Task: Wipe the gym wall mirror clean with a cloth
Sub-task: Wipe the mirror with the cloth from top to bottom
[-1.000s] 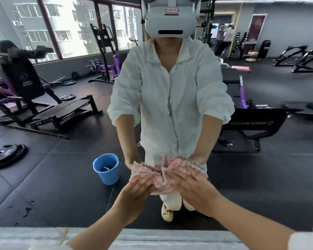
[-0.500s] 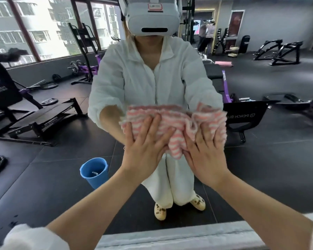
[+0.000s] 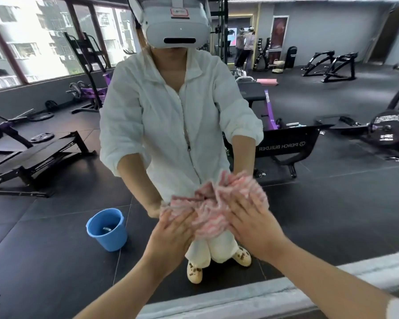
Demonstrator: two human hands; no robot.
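Note:
The wall mirror (image 3: 332,203) fills almost the whole view and reflects me and the gym behind me. A bunched pink-and-white striped cloth (image 3: 213,203) is pressed flat against the glass in its lower middle. My left hand (image 3: 171,236) lies on the cloth's lower left part, fingers spread. My right hand (image 3: 251,223) presses the cloth's right part, fingers spread too. Both forearms reach up from the bottom of the view.
The mirror's pale bottom ledge (image 3: 240,298) runs across the bottom. In the reflection a blue bucket (image 3: 107,229) stands on the black floor, with a black bench machine (image 3: 32,162) and a purple-and-black machine (image 3: 286,146) behind. Two people (image 3: 245,46) stand far back.
Both hands slid the cloth up the mirror from low to chest height, then back down and a little right. The view shifted with my head.

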